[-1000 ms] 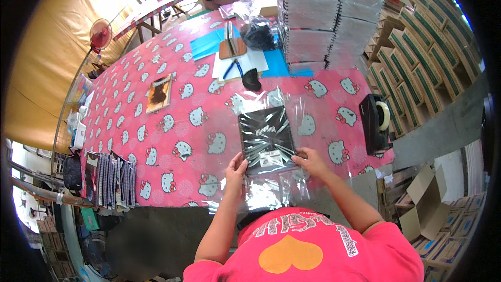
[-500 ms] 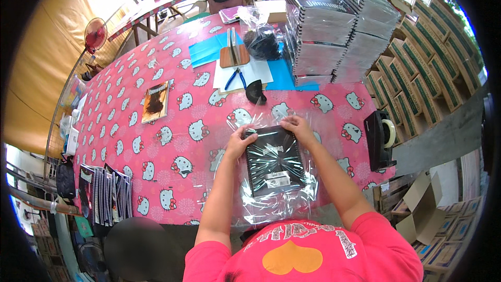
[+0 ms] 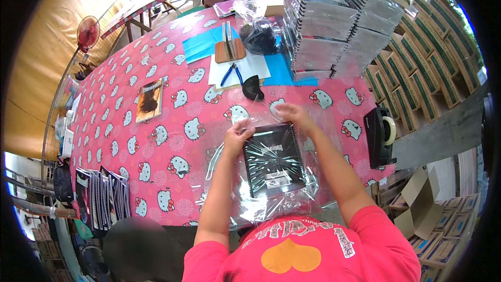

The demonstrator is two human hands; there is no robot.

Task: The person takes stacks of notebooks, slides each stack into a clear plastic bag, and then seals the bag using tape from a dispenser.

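Observation:
In front of me on the table lies a black spiral notebook (image 3: 271,164) inside a clear plastic bag (image 3: 271,209), which wrinkles and shines near my body. By the notebook's upper left corner, my left hand (image 3: 239,134) pinches the bag's film with thumb and fingers. My right hand (image 3: 296,117) is beyond the upper right corner, its fingers closed on the film's far edge. More loose clear film spreads under and around the notebook.
Beyond my hands are a black curved piece (image 3: 253,88), blue-handled pliers (image 3: 231,74) and a wooden block (image 3: 229,51). Tall stacks of wrapped notebooks (image 3: 321,36) stand far right. A tape dispenser (image 3: 379,138) sits right; a book (image 3: 150,100) and upright notebooks (image 3: 103,198) are left.
Both hands have moved off the notebook's top corners. The right has gone farther away and slightly left, drawing the film's edge with it. The whole view has shifted slightly.

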